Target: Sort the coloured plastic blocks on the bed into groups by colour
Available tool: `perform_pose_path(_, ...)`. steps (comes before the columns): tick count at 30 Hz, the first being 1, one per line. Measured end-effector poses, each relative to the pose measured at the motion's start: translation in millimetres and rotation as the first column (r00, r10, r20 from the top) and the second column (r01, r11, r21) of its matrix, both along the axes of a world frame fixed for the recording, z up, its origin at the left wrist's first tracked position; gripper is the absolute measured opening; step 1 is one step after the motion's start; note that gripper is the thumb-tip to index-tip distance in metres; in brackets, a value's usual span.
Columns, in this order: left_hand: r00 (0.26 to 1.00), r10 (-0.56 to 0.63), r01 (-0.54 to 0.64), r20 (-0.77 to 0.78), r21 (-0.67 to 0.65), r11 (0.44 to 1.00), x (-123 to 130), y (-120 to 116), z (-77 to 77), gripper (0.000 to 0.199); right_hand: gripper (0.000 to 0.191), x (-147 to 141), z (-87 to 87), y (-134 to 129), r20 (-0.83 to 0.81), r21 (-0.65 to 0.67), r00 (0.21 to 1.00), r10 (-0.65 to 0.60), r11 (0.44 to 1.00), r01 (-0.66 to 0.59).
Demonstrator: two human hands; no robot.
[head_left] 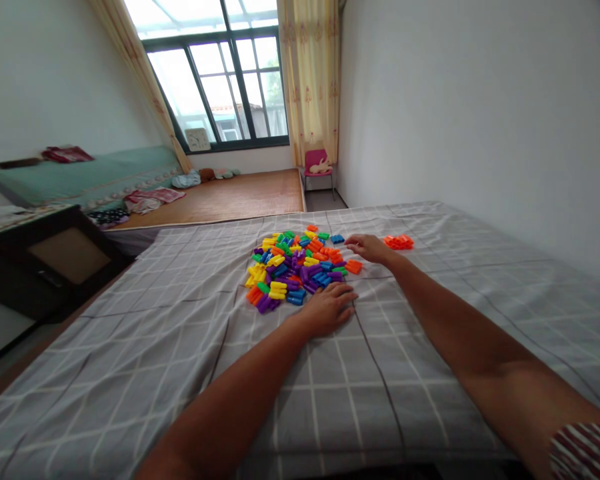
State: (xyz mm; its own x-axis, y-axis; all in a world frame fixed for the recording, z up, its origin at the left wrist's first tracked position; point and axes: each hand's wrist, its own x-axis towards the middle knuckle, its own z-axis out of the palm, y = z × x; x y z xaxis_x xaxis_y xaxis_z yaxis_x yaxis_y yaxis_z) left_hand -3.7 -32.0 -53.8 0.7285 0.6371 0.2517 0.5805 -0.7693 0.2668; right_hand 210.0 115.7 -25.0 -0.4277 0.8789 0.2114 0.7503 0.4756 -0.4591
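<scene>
A heap of small plastic pieces (293,265) in yellow, green, blue, purple and orange lies on the grey checked cloth (340,373). My left hand (329,308) rests at the near right edge of the heap, palm down with fingers spread and nothing held. Over the cloth right of the heap is my right hand (369,247), its fingers slightly bent and apart, with nothing visible in them. A blue piece (337,239) lies just left of its fingertips, and an orange piece (353,267) below them. Several orange pieces (399,242) form a separate group to its right.
A dark cabinet (55,267) stands at the left. Beyond the cloth-covered surface is a bed with a brown mat (245,193), clothes (153,199) on it. A pink chair (317,162) stands by the curtain, and a white wall (470,120) borders the right side.
</scene>
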Motion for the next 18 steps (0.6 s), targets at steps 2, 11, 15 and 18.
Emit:
perform_pose_path(2, 1.000, -0.003, 0.003, -0.003, 0.000, 1.000, -0.1, 0.0, 0.5, 0.042, 0.030, 7.5, 2.7, -1.3, 0.053, -0.146, 0.996, 0.073, 0.987, -0.064)
perform_pose_path(11, 1.000, 0.025, -0.025, -0.013, 0.025, 0.999, -0.6, -1.0, 0.3, 0.040, 0.033, -38.4, 4.1, -25.7, -0.045, 0.140, 0.977, 0.207, 0.970, -0.199)
perform_pose_path(15, 1.000, 0.021, -0.021, 0.005, 0.032, 0.999, -0.7, 0.1, -2.3, 0.040, 0.030, -76.0, -3.3, -44.5, -0.045, 0.195, 0.887, 0.460, 0.875, -0.444)
perform_pose_path(18, 1.000, 0.007, -0.007, 0.003, 0.033, 0.999, -0.1, -0.9, -1.3, 0.041, 0.022, -79.0, 1.1, -49.3, -0.104, 0.146, 0.782, 0.614, 0.787, -0.599)
